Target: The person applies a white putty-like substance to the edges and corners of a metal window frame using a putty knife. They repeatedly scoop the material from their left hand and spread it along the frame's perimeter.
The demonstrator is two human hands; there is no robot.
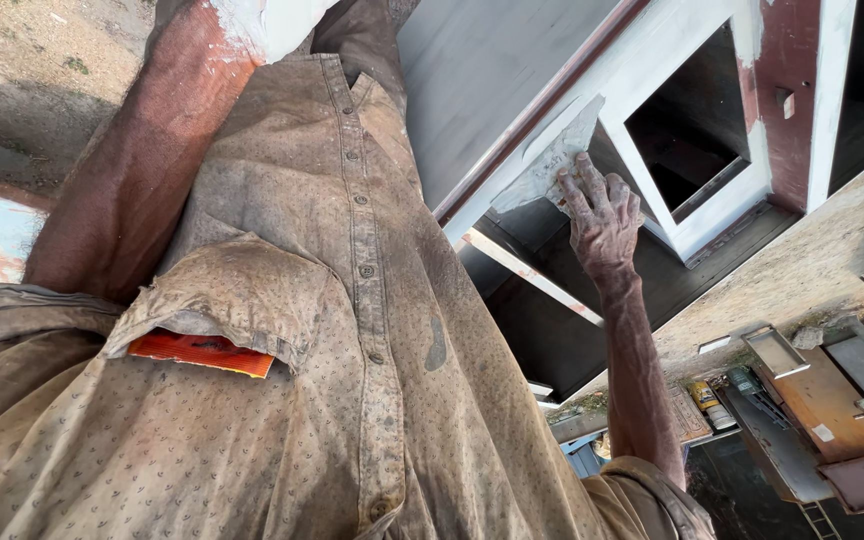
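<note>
Seemingly mid-rubbing at two o'clock: right hand (602, 215) clamped on grey sheet (550, 160), pressed against white frame (642, 95); needed steady pressure next.

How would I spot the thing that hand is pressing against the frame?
Find the white-painted frame with its dark square opening. At its lower left corner, the hand presses a flat grey sheet, likely sandpaper. Unlike the smooth white wood around it, it is rough, speckled and angular.

**Hand, paper and frame**

The right hand (600, 212) presses a sheet of sandpaper (550, 160) on the frame (652, 70). The opening (692, 125) lies right of the hand. The shirt (352, 300) is left of it, with a packet (202, 353) in its pocket.
</note>
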